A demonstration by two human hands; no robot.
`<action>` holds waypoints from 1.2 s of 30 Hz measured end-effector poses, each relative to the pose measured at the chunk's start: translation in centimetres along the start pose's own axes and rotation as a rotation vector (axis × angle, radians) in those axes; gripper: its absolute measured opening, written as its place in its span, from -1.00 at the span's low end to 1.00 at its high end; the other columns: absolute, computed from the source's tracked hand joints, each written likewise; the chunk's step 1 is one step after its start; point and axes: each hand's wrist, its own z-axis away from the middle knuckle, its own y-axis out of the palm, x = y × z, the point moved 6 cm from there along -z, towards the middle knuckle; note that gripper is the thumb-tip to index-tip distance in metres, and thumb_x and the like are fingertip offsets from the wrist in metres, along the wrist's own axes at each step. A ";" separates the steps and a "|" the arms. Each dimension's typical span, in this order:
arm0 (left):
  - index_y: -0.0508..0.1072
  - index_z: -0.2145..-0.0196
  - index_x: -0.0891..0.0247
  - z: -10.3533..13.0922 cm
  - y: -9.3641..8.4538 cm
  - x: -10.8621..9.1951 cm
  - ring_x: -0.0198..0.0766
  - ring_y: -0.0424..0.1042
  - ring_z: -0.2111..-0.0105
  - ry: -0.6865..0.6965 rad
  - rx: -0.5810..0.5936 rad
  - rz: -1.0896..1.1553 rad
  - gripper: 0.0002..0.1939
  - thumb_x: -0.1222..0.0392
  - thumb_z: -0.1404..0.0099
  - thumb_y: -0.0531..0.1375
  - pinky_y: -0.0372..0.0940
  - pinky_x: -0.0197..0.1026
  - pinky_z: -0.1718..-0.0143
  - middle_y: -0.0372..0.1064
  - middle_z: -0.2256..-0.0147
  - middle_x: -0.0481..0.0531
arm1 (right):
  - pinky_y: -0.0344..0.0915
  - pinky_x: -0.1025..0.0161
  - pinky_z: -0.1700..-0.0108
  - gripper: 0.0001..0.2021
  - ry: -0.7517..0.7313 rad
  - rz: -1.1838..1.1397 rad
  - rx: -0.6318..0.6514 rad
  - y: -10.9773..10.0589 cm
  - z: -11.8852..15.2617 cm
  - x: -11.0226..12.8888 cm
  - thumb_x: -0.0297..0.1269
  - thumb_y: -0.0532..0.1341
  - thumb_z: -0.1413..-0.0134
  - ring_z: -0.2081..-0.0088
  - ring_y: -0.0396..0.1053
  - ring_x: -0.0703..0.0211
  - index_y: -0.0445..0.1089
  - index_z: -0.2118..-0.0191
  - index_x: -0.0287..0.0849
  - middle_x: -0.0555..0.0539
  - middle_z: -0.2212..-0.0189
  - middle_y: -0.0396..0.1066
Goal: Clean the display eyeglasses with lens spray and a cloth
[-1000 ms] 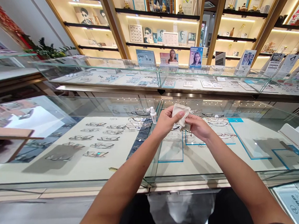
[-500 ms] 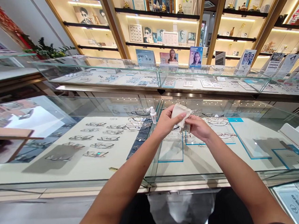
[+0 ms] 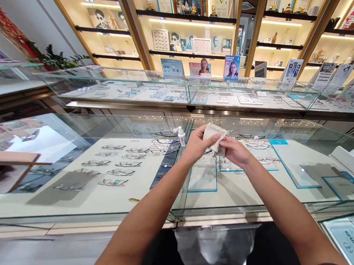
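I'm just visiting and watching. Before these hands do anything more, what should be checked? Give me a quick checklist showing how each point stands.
1. Left hand has a grip on the pale cloth: ok, it pinches the cloth's left side.
2. Right hand has a grip too: ok, its fingertips are at the cloth's lower right edge.
3. White bottle upright: ok, it stands on the glass counter.
4. Bottle free of the left hand: cannot tell, they look very close in this view.
5. Anything wrapped inside the cloth: cannot tell, folds and fingers hide it.
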 end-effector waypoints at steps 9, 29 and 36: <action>0.55 0.41 0.29 -0.1 -0.3 -0.1 -0.38 0.22 0.53 0.066 -0.096 -0.007 -0.43 -0.33 -0.03 0.45 0.16 -0.28 0.47 0.37 0.53 -0.07 | 0.23 0.28 0.34 -0.65 -0.022 0.024 0.015 0.5 0.1 0.6 -0.08 0.58 0.23 0.45 0.28 0.30 0.46 0.47 -0.14 0.08 0.51 0.36; 0.58 0.26 0.30 -0.2 -0.2 0.2 -0.34 0.31 0.44 0.041 0.003 -0.003 -0.46 -0.21 -0.02 0.49 0.23 -0.29 0.41 0.43 0.42 -0.03 | 0.38 0.26 0.30 -0.71 -0.005 -0.028 0.015 0.2 -0.1 0.2 -0.16 0.53 0.16 0.40 0.42 0.24 0.51 0.34 -0.15 0.01 0.45 0.51; 0.58 0.26 0.30 -0.3 -0.3 0.3 -0.34 0.30 0.44 0.042 -0.004 -0.002 -0.45 -0.22 -0.02 0.49 0.23 -0.29 0.41 0.43 0.41 -0.03 | 0.38 0.25 0.31 -0.69 -0.002 -0.035 0.025 0.2 -0.2 0.1 -0.16 0.53 0.16 0.40 0.43 0.22 0.53 0.29 -0.14 0.02 0.46 0.51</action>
